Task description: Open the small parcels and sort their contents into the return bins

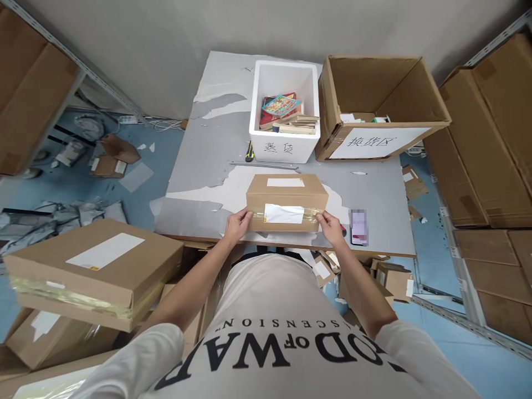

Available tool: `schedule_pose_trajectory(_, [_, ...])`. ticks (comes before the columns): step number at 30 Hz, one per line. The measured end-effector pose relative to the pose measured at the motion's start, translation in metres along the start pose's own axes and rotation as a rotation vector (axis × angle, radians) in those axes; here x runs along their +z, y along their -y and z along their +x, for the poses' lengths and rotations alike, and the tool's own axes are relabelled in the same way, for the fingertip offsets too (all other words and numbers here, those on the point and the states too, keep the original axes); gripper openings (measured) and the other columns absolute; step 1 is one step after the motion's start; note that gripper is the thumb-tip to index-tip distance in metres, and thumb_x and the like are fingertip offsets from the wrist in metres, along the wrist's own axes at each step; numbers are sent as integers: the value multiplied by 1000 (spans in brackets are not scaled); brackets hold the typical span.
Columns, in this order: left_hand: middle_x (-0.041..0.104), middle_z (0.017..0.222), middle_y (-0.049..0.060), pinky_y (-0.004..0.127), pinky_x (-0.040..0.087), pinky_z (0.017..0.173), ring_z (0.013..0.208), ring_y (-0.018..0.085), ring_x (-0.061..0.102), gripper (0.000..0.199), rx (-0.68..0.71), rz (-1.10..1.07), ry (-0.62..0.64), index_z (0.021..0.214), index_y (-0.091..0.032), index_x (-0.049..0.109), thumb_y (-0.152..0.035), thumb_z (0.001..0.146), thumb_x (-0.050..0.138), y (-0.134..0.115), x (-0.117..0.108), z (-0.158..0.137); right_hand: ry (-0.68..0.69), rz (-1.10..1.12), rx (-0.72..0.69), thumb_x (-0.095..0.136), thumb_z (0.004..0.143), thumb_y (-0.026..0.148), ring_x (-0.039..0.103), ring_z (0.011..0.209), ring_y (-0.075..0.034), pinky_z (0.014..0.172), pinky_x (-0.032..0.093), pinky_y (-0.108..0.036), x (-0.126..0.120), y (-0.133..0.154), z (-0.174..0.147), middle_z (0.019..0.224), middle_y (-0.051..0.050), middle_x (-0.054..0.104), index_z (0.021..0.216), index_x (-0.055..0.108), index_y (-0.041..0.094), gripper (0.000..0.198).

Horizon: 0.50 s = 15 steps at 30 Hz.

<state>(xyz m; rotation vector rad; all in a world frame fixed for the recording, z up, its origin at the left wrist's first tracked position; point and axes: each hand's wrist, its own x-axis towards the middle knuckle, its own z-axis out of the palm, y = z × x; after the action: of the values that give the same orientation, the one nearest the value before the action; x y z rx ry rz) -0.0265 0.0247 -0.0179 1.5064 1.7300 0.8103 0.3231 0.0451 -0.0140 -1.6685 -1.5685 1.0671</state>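
A small sealed cardboard parcel (286, 194) with white labels and clear tape lies near the front edge of the grey table (208, 166). My left hand (238, 224) grips its near left corner. My right hand (331, 227) grips its near right corner. Both hands press against the parcel's front face, where a white label sits under the tape.
A white foam box (266, 147) with books stands behind the parcel, next to an open cardboard box (374, 141) with a label. A phone (358, 227) lies right of my right hand. A yellow utility knife (249, 152) lies by the foam box. Stacked parcels (95, 271) sit at my left; shelving with flat cartons flanks both sides.
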Motion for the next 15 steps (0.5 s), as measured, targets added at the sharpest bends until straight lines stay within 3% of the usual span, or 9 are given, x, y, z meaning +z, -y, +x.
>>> schedule_pose_trajectory(7, [58, 60, -1, 22, 36, 57, 64, 15, 53, 49, -81, 39, -112, 77, -10, 74, -52, 83, 49, -43, -11, 25, -54, -230, 32, 37, 86, 66, 53, 66, -18, 61, 37, -26, -22, 40, 27, 60, -2, 58, 67, 65, 15, 61])
schedule_pose_trajectory(11, [50, 52, -2, 23, 31, 54, 59, 13, 48, 51, -154, 86, -85, 65, -11, 71, -56, 80, 51, -41, -12, 41, -13, -274, 82, 36, 85, 69, 52, 62, -17, 59, 36, -26, -17, 40, 37, 55, -2, 56, 62, 66, 15, 66])
schedule_pose_trajectory(15, [53, 53, -1, 23, 31, 54, 59, 13, 48, 52, -202, 77, -60, 61, -12, 69, -58, 78, 51, -27, -7, 45, 19, -273, 120, 37, 82, 72, 55, 65, -18, 61, 39, -27, -7, 33, 37, 56, -4, 59, 66, 71, 13, 70])
